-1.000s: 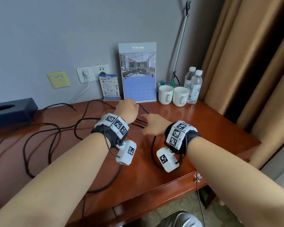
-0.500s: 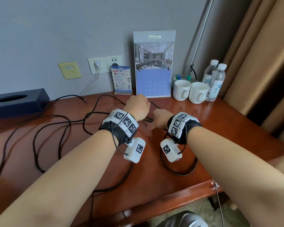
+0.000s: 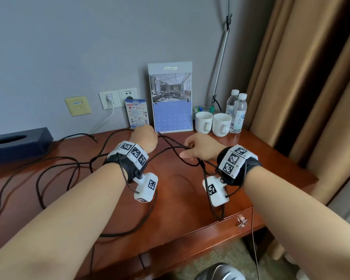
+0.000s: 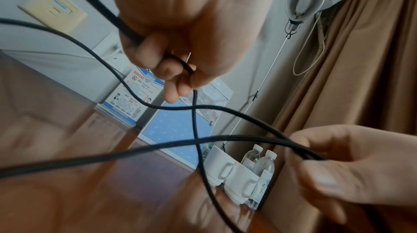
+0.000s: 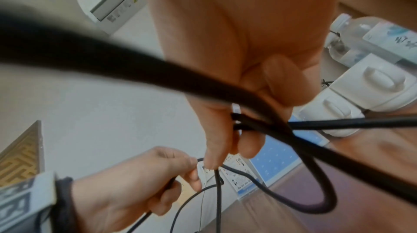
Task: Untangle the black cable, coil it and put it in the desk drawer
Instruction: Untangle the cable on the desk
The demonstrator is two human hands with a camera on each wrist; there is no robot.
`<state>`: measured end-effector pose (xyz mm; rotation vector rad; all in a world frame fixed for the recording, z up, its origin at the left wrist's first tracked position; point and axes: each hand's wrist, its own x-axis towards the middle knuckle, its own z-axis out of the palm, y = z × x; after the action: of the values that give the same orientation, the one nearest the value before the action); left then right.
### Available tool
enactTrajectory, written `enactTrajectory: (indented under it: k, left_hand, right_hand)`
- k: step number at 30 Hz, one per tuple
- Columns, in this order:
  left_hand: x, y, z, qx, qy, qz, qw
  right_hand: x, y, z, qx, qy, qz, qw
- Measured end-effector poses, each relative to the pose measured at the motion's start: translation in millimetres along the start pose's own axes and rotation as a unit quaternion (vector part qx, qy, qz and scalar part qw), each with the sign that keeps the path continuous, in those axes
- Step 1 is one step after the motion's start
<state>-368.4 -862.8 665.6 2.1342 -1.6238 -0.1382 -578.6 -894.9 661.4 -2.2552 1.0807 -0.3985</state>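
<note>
The black cable (image 3: pixel 77 164) sprawls in loose loops over the left half of the wooden desk (image 3: pixel 180 199), and its strands rise to both hands. Above the desk's back middle, my left hand (image 3: pixel 147 136) is curled round one strand (image 4: pixel 180 62) in a fist. To its right, my right hand (image 3: pixel 192 150) pinches a bundle of strands (image 5: pixel 248 122) between thumb and fingers. One loop hangs from it under the wrist. Strands cross in the air between the hands (image 4: pixel 196 108). The desk drawer (image 3: pixel 226 229), with its metal handle (image 3: pixel 241 221), is closed at the front right.
Two white mugs (image 3: pixel 204 122) and two water bottles (image 3: pixel 237 112) stand at the back right. A calendar (image 3: pixel 171 98) and a blue card (image 3: pixel 136 114) lean on the wall. A dark tissue box (image 3: pixel 16 142) sits far left. Brown curtains (image 3: pixel 301 98) hang on the right.
My hands have drawn apart. The right hand went right and lifted its strands off the desk, so the cable now stretches between the hands.
</note>
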Motion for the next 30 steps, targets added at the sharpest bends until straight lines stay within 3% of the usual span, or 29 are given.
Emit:
enactTrajectory:
  k: [9, 18, 24, 30]
  left_hand:
    - [-14.2, 2.6, -16.6, -0.017, 0.041, -0.022, 0.999]
    - [-19.3, -6.7, -30.4, -0.013, 0.074, -0.040, 0.996]
    - [-20.4, -12.8, -31.7, 0.009, 0.080, -0.079, 0.994]
    - [-23.1, -19.8, -31.6, 0.022, 0.063, -0.086, 0.994]
  right_hand:
    - [-32.3, -1.0, -25.0, 0.085, 0.077, 0.001, 0.993]
    - [-46.7, -0.6, -34.5, 0.216, 0.184, -0.020, 0.959]
    - [-53.1, 3.3, -41.4, 0.386, 0.280, -0.009, 0.879]
    - [-48.6, 20.5, -45.4, 0.547, 0.369, 0.083, 0.746]
